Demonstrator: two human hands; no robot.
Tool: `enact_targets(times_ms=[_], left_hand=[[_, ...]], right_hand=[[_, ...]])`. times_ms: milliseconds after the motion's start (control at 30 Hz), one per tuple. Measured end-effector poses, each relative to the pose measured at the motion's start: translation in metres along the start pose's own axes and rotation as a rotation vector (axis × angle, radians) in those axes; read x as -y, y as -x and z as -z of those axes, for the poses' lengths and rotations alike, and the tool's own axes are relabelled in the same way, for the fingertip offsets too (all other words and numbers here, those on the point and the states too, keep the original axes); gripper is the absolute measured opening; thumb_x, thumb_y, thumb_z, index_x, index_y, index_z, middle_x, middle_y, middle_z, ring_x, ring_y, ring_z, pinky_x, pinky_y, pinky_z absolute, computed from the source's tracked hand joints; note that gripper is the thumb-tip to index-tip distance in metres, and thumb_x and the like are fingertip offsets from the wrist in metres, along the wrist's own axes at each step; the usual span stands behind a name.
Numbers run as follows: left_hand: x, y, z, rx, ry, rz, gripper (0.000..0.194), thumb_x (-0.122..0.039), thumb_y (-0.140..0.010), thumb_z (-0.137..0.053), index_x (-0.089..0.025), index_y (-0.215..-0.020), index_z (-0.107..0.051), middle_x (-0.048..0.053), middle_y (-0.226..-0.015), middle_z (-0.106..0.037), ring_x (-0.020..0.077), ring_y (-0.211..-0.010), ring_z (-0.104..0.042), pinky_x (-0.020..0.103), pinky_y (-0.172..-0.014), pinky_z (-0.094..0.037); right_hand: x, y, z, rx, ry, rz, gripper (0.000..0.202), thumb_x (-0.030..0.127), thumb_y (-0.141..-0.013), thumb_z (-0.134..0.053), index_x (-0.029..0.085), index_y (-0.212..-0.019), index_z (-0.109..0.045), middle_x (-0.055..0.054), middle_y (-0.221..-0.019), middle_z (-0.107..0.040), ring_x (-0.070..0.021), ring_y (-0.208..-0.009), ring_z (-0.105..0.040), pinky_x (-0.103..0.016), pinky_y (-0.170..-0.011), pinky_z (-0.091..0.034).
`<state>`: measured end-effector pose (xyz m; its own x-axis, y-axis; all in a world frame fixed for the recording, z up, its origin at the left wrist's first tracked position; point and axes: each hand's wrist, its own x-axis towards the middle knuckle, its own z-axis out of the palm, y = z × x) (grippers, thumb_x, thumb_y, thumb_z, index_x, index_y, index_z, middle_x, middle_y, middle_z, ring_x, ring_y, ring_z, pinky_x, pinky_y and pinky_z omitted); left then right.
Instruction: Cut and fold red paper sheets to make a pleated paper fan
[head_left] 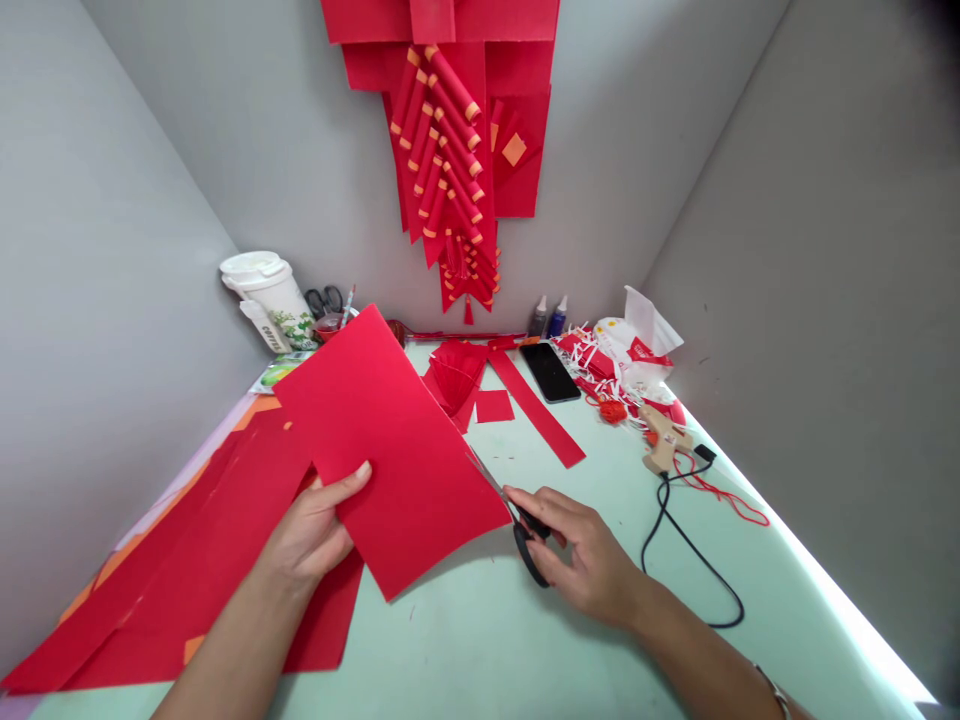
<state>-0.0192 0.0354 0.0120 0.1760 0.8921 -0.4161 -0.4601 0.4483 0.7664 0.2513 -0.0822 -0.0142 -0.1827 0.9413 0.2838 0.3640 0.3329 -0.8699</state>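
A large sheet of red paper [397, 450] is held up at a tilt above the table. My left hand [319, 525] grips its left edge, thumb on the front and the other fingers behind. In my right hand [574, 550] is a pair of scissors [531, 545] with black handles. Their blades lie along the sheet's right edge near its lower right corner, partly hidden by the paper. Beyond the sheet, a long red paper strip [536, 408], a small red square [495, 406] and a folded red paper fan [455, 375] lie on the table.
More red sheets [195, 540] cover the table's left side. A phone [551, 372], paper scraps [600, 365] and a glue gun [666, 440] with a black cable lie right. A white cup [270, 295] stands back left. Red paper firecracker decorations [450, 150] hang on the wall.
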Motion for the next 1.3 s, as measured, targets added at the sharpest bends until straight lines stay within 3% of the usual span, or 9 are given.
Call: enact_targets(times_ms=[1300], left_hand=[[0.0015, 0.0000, -0.0033, 0.007, -0.018, 0.027, 0.035, -0.006, -0.068, -0.075, -0.015, -0.102, -0.070, 0.014, -0.095, -0.077, 0.0336, -0.094, -0.072, 0.041, -0.087, -0.059]], right_hand=[[-0.0025, 0.0009, -0.0006, -0.007, 0.024, 0.015, 0.055, 0.011, -0.086, -0.051, 0.023, -0.140, -0.050, -0.004, -0.088, -0.058, -0.0152, -0.075, -0.055, -0.029, -0.073, -0.049]])
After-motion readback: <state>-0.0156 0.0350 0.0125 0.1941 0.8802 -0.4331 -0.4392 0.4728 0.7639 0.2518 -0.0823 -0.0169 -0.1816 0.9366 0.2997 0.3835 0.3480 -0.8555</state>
